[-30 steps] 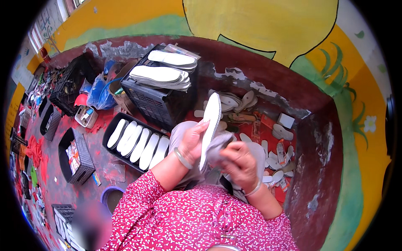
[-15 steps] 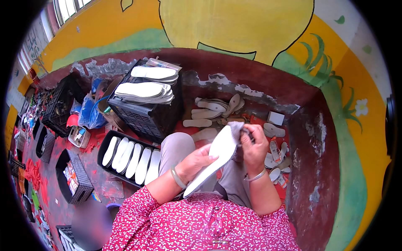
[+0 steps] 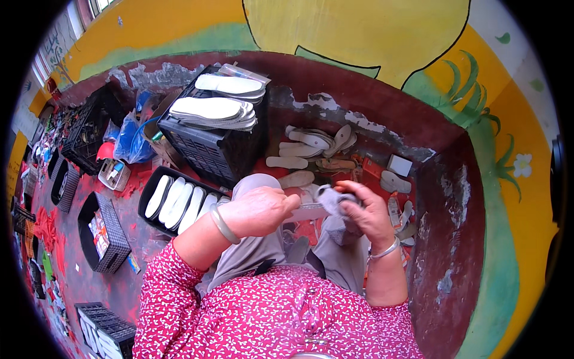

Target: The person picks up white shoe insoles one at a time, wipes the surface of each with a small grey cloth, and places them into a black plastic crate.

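My left hand (image 3: 257,210) is closed above my left knee, thumb and fingertips pressed together. Whatever they hold, if anything, is hidden. A thin pale strip (image 3: 310,211) shows between my hands, but whether I hold it cannot be told. In my right hand (image 3: 366,214), a bunched grey cloth (image 3: 336,203) is gripped, with a small dark part at its upper end. Below my left arm, a black basket (image 3: 143,203) holds a row of white insoles (image 3: 174,202), partly covered by that arm.
Stacks of white insoles (image 3: 212,110) lie on an upturned black crate (image 3: 206,149) by the wall. More loose insoles (image 3: 308,140) are piled on the floor ahead. A patterned basket (image 3: 113,245) and a small white basket (image 3: 113,175) stand at the left.
The white insole held between my hands no longer shows as a broad face. My left hand has turned over and closed. The grey cloth has moved slightly down and left with my right hand.
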### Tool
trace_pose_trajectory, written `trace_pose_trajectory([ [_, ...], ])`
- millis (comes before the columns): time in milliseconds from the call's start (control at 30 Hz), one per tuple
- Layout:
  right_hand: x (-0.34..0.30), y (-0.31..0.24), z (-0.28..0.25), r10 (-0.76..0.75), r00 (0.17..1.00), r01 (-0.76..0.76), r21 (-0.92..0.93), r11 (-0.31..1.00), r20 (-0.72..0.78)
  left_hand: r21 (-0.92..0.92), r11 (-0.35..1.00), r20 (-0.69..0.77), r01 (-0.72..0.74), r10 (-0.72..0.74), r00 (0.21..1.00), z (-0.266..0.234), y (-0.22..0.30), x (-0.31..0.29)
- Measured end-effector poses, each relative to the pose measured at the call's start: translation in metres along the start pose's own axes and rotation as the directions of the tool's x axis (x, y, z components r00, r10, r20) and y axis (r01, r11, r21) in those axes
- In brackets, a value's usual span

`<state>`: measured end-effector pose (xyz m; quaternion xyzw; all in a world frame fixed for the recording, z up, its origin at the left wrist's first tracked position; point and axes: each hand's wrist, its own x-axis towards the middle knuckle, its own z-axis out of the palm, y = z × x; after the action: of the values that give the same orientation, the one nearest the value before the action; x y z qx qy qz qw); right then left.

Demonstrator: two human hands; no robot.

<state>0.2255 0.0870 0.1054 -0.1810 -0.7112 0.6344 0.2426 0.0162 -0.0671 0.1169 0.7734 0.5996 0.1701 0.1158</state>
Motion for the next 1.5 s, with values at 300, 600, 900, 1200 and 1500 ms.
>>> trace_pose_trajectory([
  [300, -0.009, 0.012, 0.006, 0.041, 0.997, -0.027, -0.177, 0.984, 0.073, 0.091, 0.993, -0.470, 0.073, -0.022, 0.882, -0.006, -0.005, -0.002],
  [600, -0.010, 0.032, 0.035, 0.113, 0.975, -0.054, 0.292, 0.955, -0.190, -0.779, -0.315, -0.221, -0.542, -0.672, 0.707, 0.063, 0.005, 0.009],
  [900, -0.019, 0.048, 0.071, 0.206, 0.972, -0.151, 0.376, 0.914, -0.112, -0.714, -0.243, -0.284, -0.656, -0.756, 0.589, 0.064, -0.009, 0.010],
  [1200, -0.009, 0.002, 0.047, 0.041, 0.998, -0.023, 0.301, 0.953, -0.051, -0.813, -0.259, -0.222, -0.521, -0.690, 0.689, 0.055, -0.023, -0.004],
  [1500, -0.005, -0.004, 0.088, -0.658, 0.745, 0.602, -0.533, 0.594, 0.108, -0.862, -0.409, -0.083, -0.299, -0.469, 0.880, 0.065, 0.004, 0.016],
])
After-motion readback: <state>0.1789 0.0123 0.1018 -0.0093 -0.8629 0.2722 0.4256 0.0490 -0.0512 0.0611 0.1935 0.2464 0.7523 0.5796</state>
